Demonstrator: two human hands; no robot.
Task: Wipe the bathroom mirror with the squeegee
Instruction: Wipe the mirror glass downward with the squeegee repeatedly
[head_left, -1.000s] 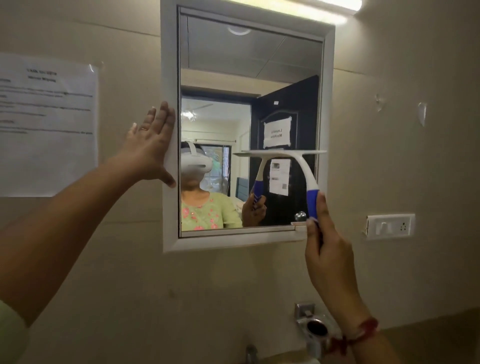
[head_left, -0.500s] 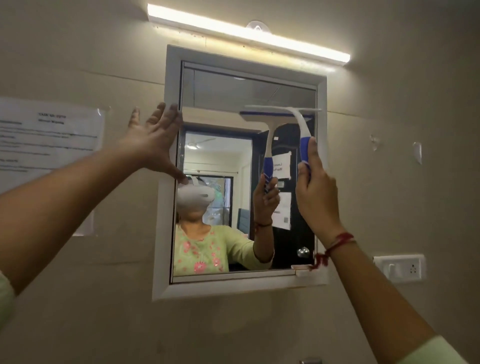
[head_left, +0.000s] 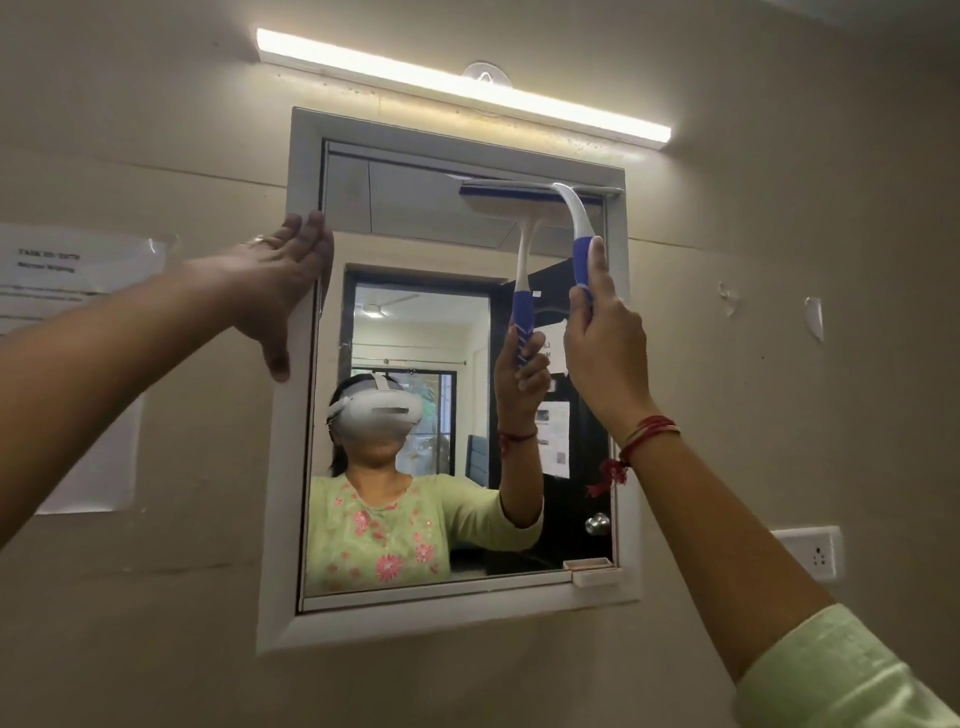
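A white-framed bathroom mirror (head_left: 415, 249) hangs on a beige wall. My right hand (head_left: 605, 343) grips the blue handle of a white squeegee (head_left: 577, 218), whose blade lies across the top right of the glass, just under the upper frame. My left hand (head_left: 275, 280) rests flat, fingers together, on the mirror's left frame near its upper corner. The glass reflects the person, the squeegee and a dark door.
A lit tube light (head_left: 462, 85) runs above the mirror. A taped paper notice (head_left: 78, 270) is on the wall at left. A white switch socket (head_left: 810, 558) sits at lower right. A small latch (head_left: 592, 570) juts from the mirror's bottom right corner.
My right hand has lifted the squeegee from mid-height on the right of the glass up to the top edge. The view has tilted upward. My left hand stays on the left frame.
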